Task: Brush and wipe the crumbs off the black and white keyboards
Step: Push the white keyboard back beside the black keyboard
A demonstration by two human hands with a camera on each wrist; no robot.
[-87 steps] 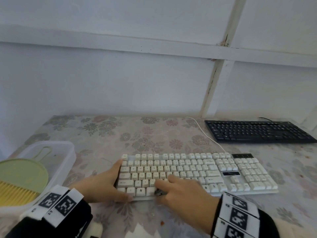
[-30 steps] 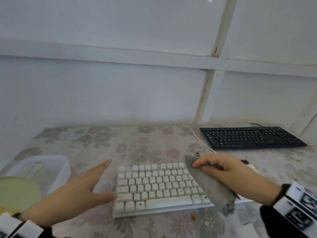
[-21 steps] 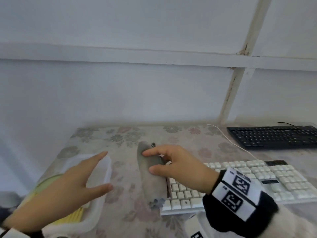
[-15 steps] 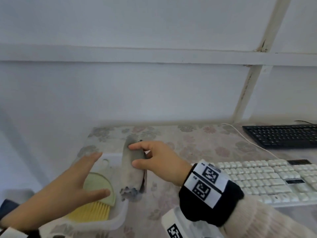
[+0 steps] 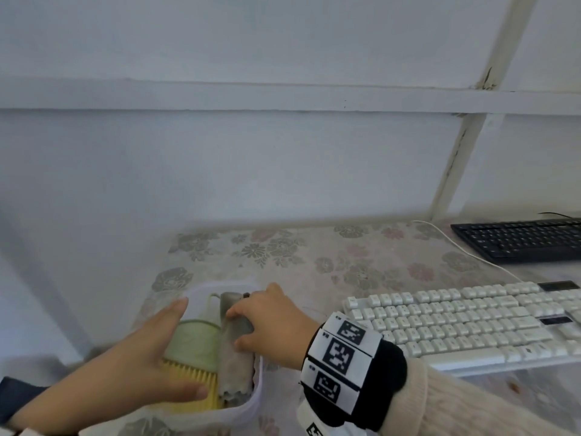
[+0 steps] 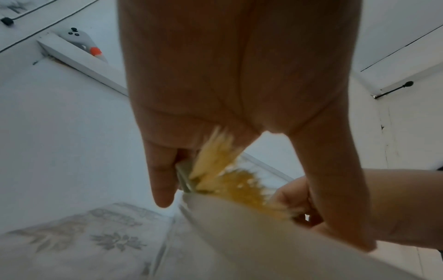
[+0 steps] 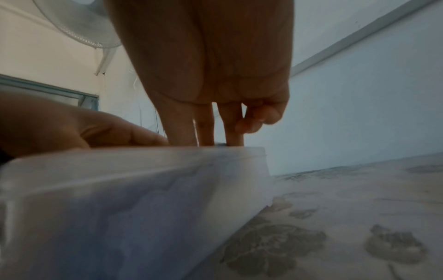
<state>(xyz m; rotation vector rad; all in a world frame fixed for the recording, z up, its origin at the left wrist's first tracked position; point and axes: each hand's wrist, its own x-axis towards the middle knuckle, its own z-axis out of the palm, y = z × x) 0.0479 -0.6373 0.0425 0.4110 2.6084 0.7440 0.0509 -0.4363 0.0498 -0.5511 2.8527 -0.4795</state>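
Observation:
A grey cloth [image 5: 234, 366] lies lengthwise in the white plastic container [image 5: 255, 391] at the table's left front. My right hand [image 5: 239, 327] pinches the cloth's upper part between fingers and thumb. Beside the cloth lies a green brush [image 5: 191, 344] with yellow bristles [image 6: 239, 185]. My left hand [image 5: 176, 347] rests on the brush with straight fingers, the thumb across the bristles. The white keyboard [image 5: 456, 322] sits to the right of the container. The black keyboard [image 5: 518, 240] lies at the far right rear.
A floral cloth [image 5: 314, 256] covers the table, which stands against a pale wall. The white keyboard's cable [image 5: 465, 253] runs back past the black keyboard. The container's wall [image 7: 120, 199] fills the right wrist view.
My right hand lifted the grey cloth off the white keyboard, carried it left and lowered it into the container. My left hand came down onto the brush. The head view swung left.

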